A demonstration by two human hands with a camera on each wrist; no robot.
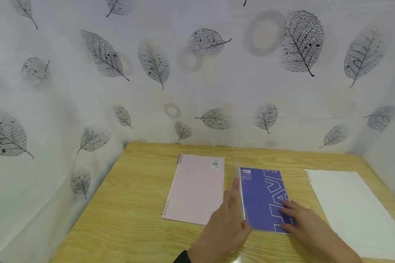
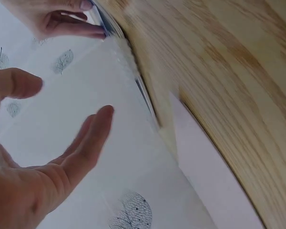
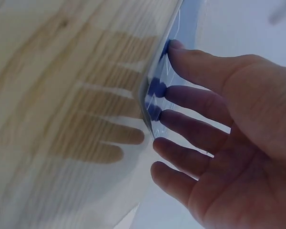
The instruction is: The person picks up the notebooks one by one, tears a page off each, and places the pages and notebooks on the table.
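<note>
i judge pink notebook (image 1: pixel 195 186), blue notebook (image 1: pixel 258 199), white notebook (image 1: pixel 358 212) laid out; left hand (image 1: pixel 224 223), right hand (image 1: pixel 305 222) fingers apart, right not yet off blue.

Free tabletop (image 1: pixel 118 212) left, notebooks (image 1: pixel 260 199) right, backdrop (image 1: pixel 230 84) behind

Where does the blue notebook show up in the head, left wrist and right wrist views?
Head: blue notebook right of centre, lower half, its cover facing up.
Left wrist: at the top, left of centre, seen nearly edge-on.
Right wrist: upper middle, a narrow slanted strip.
Shared landmark: the right hand, its fingertips at the notebook in all three.
</note>
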